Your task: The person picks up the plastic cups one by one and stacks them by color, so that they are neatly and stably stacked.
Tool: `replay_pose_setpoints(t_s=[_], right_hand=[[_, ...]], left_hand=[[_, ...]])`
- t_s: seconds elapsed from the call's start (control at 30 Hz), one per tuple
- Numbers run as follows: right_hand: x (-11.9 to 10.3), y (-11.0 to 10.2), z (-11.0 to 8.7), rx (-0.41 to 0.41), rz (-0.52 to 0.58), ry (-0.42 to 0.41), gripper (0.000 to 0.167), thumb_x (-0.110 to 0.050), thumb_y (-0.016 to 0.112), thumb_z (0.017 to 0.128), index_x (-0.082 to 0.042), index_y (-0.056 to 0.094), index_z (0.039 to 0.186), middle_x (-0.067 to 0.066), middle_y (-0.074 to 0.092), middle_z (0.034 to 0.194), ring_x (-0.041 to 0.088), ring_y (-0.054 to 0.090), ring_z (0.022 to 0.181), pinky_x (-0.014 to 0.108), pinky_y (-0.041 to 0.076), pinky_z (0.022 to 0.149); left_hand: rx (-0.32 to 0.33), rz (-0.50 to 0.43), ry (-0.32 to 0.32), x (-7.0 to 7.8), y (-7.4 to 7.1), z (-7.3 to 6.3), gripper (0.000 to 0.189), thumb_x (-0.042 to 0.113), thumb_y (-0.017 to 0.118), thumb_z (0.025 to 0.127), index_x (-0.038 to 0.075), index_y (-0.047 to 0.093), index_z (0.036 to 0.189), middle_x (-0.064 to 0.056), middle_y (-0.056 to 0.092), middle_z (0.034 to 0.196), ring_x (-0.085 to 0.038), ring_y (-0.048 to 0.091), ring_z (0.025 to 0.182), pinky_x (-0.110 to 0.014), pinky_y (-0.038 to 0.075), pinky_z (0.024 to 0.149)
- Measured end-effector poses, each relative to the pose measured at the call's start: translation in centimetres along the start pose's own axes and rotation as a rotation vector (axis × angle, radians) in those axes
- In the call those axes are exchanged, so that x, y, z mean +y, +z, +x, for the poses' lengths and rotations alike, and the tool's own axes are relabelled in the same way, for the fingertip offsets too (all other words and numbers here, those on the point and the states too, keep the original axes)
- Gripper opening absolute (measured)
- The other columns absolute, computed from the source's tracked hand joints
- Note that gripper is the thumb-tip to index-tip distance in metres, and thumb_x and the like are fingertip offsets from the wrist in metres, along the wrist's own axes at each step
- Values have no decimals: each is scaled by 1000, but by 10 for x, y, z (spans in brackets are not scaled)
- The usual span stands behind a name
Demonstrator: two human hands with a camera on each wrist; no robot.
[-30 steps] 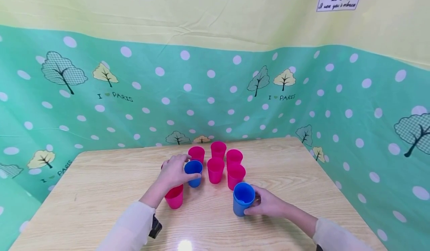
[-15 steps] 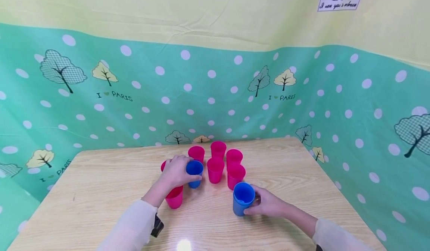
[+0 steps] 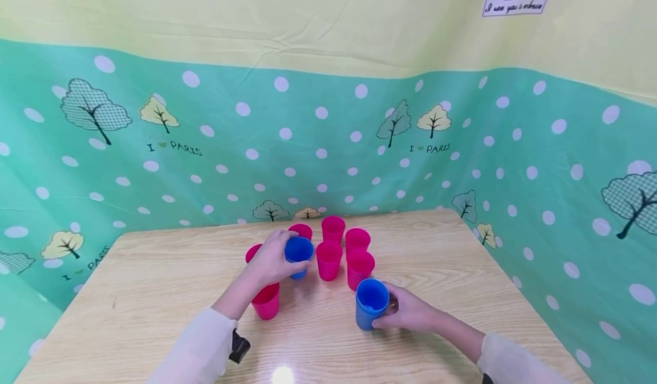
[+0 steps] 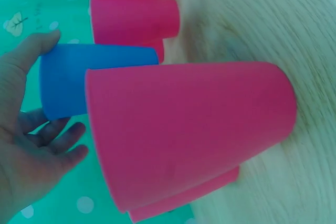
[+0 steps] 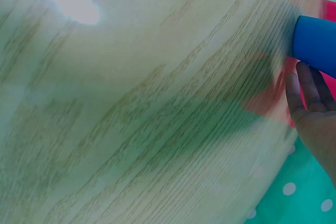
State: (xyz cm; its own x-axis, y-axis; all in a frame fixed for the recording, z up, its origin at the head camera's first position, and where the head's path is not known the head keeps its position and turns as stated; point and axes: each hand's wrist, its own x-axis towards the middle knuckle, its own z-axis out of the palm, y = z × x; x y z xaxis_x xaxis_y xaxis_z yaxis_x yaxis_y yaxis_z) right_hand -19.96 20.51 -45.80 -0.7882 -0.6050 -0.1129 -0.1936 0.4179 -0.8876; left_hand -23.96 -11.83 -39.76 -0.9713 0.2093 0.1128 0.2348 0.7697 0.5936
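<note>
In the head view my left hand (image 3: 274, 260) grips a blue cup (image 3: 299, 250) near its rim, thumb on the near side. The cup is upright among the pink cups and looks slightly off the table. The left wrist view shows the thumb and fingers around the upper part of the blue cup (image 4: 71, 80), partly hidden by a large pink cup (image 4: 189, 135). My right hand (image 3: 410, 310) holds a stack of nested blue cups (image 3: 368, 315) upright on the table at the front right. At the edge of the right wrist view, fingers touch the blue stack (image 5: 317, 45).
Around the left hand stand several upright pink cups: one (image 3: 266, 303) in front, one (image 3: 329, 261) to its right, one (image 3: 361, 270) beside the blue stack, others behind. The wooden table (image 3: 169, 292) meets a green and yellow printed cloth (image 3: 287, 156) at the back.
My left hand has risen a little and shifted slightly right, taking the blue cup up with it. The right hand and its stack have stayed in place.
</note>
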Motion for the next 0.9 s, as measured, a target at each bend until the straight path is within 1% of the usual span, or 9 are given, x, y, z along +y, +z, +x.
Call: replay_pose_setpoints(t_s=[0.1,0.23,0.47,0.63,0.8,0.9], right_hand=[[2,0,1,0,2,11,63,-23,74,80,-11,43,134,10,55,124,25,51,110,26,48,84],[2,1,0,-1,3,5,63,-22,74,80,-10,44,133,11,55,123,25,52,110,29,48,85],[2,1,0,-5,-4,-6,63,-22,74,80,-9,43,134,11,55,124,23,52,109,29,49,84],[1,0,1,-11,-3,3,64,-22,74,80,-11,43,135,10,55,124,23,51,110,35,48,87],[2,-1,3,-10,-15,-1,64,-23,74,80,-11,43,135,10,54,124,24,51,111,39,48,88],[2,0,3,-5,-18,-6,65,-22,74,80,-10,43,135,11,54,125,26,50,111,41,47,87]], left_hand=[[-4,-58,-8,4,-2,-1,76,34,80,70,8,45,132,-12,50,123,-31,52,113,-46,55,79],[-2,-127,-14,6,-3,-1,75,32,80,71,10,44,132,-11,48,124,-32,51,114,-45,55,79],[-4,-240,-6,12,-1,-4,72,31,80,71,12,44,131,-9,47,124,-32,51,114,-44,55,79],[-15,-313,-4,22,-1,-7,74,31,81,71,11,45,132,-9,52,124,-31,54,112,-41,56,78],[-24,-336,14,35,-2,-9,73,32,82,70,12,48,131,-5,56,122,-28,55,110,-39,56,78],[-35,-359,5,43,-3,-11,72,33,82,69,15,48,131,-2,56,121,-25,56,109,-37,56,78]])
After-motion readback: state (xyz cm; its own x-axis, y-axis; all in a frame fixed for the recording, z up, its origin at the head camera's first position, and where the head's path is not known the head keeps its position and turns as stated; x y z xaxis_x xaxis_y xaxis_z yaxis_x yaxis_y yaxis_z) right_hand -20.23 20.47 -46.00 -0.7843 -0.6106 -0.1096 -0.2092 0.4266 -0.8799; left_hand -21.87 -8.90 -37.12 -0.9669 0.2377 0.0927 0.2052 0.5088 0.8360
